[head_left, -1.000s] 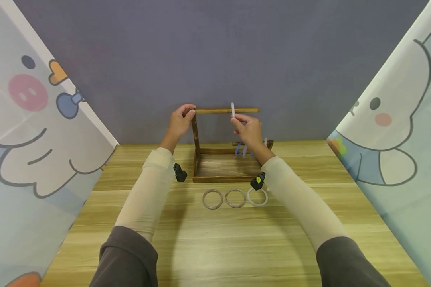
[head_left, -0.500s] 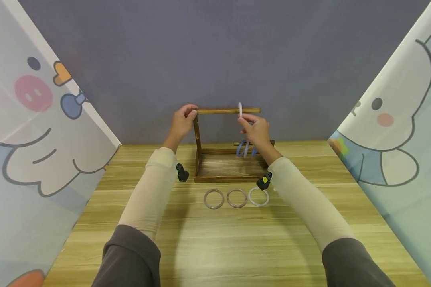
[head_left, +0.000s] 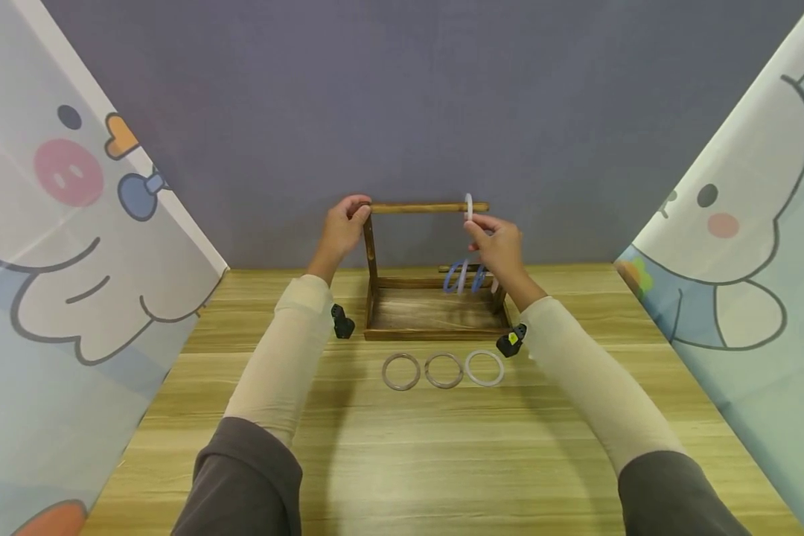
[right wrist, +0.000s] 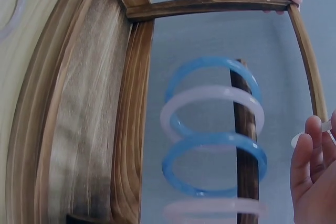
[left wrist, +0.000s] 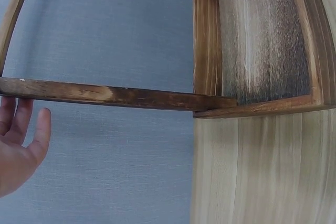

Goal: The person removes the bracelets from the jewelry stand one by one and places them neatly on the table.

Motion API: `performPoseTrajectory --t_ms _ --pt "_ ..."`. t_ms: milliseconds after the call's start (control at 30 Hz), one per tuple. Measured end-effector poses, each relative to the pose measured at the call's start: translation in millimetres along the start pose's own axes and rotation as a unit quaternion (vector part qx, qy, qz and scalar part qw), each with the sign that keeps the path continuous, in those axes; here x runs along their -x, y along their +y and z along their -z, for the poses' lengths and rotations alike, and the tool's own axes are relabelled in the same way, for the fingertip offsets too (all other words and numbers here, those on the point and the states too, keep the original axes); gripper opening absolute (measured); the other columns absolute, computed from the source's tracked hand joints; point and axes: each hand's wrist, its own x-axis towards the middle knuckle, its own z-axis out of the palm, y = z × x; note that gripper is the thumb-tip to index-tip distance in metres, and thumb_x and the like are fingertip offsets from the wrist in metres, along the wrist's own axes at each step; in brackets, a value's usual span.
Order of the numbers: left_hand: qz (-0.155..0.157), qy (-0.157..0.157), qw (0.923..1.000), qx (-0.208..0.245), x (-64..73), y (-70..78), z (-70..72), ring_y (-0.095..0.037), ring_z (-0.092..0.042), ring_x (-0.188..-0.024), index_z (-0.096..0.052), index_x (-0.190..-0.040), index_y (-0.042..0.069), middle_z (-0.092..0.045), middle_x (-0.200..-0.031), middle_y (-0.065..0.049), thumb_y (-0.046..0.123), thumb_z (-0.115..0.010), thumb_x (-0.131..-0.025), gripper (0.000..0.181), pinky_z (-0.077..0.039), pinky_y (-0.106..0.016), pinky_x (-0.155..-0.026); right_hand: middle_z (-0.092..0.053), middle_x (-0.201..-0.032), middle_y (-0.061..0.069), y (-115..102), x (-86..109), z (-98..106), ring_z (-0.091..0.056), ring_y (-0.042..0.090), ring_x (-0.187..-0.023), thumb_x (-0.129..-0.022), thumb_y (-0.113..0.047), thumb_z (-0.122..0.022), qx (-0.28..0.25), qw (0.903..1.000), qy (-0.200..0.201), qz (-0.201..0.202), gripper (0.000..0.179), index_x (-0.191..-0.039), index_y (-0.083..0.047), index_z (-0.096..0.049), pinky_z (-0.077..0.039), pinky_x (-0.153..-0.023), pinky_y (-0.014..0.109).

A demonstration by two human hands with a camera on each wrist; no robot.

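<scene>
Right hand (head_left: pixel 499 242): thumb and fingertips are pinched on a white ring (head_left: pixel 469 208).
Held ring: it is kept on edge at the top rod (head_left: pixel 418 208), close to the rod's right end; the rod is seen on both sides of it and seems to be passed through it.
Left hand (head_left: pixel 344 225): the stand (head_left: pixel 370 246) is gripped at its upper left corner, where the upright is met by the top rod; fingers are laid behind the wood, as shown by the wrist views.
Between the hands: they are kept well apart, the length of the top rod being spanned.
Lower rod (head_left: pixel 445 269): at least four rings are hung from it, below the right hand; a blue ring (right wrist: pixel 210 142), a pale lilac ring (right wrist: pixel 212 92) and a pale pink ring (right wrist: pixel 210 205) are among them, a second blue one being included.
Stand base: a shallow wooden tray (head_left: pixel 435 335) is rested on the table (head_left: pixel 442 461).
Table rings: a brownish ring (head_left: pixel 402 389), a greyish ring (head_left: pixel 444 387) and a flat-lying white ring (head_left: pixel 485 385) are laid in a row before the tray.
Wrists: cream sleeves (head_left: pixel 278 350) are worn, with black cameras (head_left: pixel 343 324) attached.
Surroundings: a grey backdrop (head_left: pixel 422 112) is flanked by cartoon-printed panels (head_left: pixel 744 208).
</scene>
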Motion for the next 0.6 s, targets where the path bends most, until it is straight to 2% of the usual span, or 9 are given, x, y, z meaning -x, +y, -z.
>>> performPoseTrajectory --t_ms 300,500,600 --pt "0.004 0.0 0.9999 0.009 -0.4 0.1 -0.8 -0.021 -0.057 -0.103 -0.064 -0.134 0.016 -0.063 -0.116 -0.008 0.032 -0.053 -0.106 0.033 -0.048 -0.036 -0.089 -0.072 -0.118 0.014 3.0 -0.2 17.1 -0.065 -0.003 -0.059 -0.1 -0.034 -0.067 -0.003 0.9995 0.005 -0.033 0.038 -0.129 -0.01 -0.072 -0.057 -0.05 0.027" --pt "0.01 -0.002 0.9998 0.015 -0.4 0.0 -0.7 -0.021 -0.058 -0.107 -0.063 -0.134 0.017 -0.064 -0.119 -0.008 0.033 -0.053 -0.106 0.033 -0.048 -0.038 -0.092 -0.072 -0.117 0.012 7.5 0.9 24.2 -0.065 -0.004 -0.061 -0.1 -0.036 -0.067 0.013 0.9993 0.01 -0.032 0.038 -0.129 -0.012 -0.072 -0.059 -0.054 0.034" --pt "0.009 -0.002 0.9999 0.014 0.1 -0.4 0.1 -0.022 -0.059 -0.108 -0.063 -0.134 0.018 -0.064 -0.12 -0.008 0.033 -0.053 -0.106 0.033 -0.048 -0.039 -0.093 -0.072 -0.116 0.011 10.0 0.9 27.0 -0.065 -0.004 -0.06 -0.099 -0.036 -0.067 0.016 0.9991 0.017 -0.035 0.037 -0.129 -0.013 -0.072 -0.058 -0.053 0.032"
